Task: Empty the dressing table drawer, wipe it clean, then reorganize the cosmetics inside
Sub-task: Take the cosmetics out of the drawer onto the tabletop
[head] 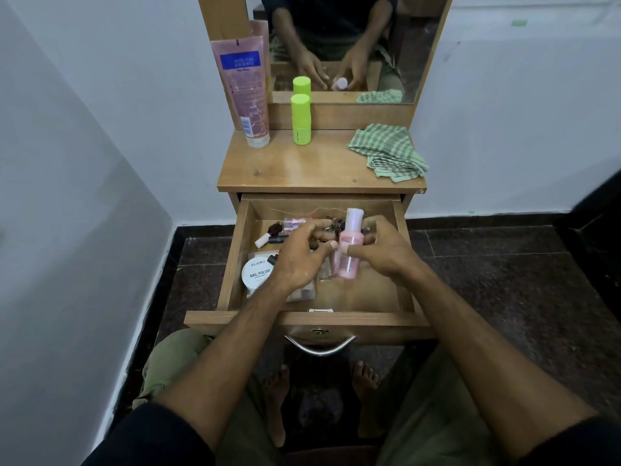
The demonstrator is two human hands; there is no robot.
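Observation:
The wooden drawer (235, 264) is pulled out and holds several cosmetics. My right hand (383, 250) grips a pink bottle with a pale cap (349, 253), upright above the drawer's middle. My left hand (299, 253) hovers beside it with fingers spread over small bottles at the back of the drawer (279, 230), holding nothing that I can see. A round white nail polish remover tub (257, 272) lies at the drawer's left, partly under my left wrist. A green checked cloth (386, 151) lies on the right of the tabletop.
A pink tube (245, 92) and a lime green stick (300, 119) stand at the back left of the tabletop (302, 169), below the mirror (342, 45). White walls flank the table. My knees and bare feet are under the drawer's metal handle (319, 346).

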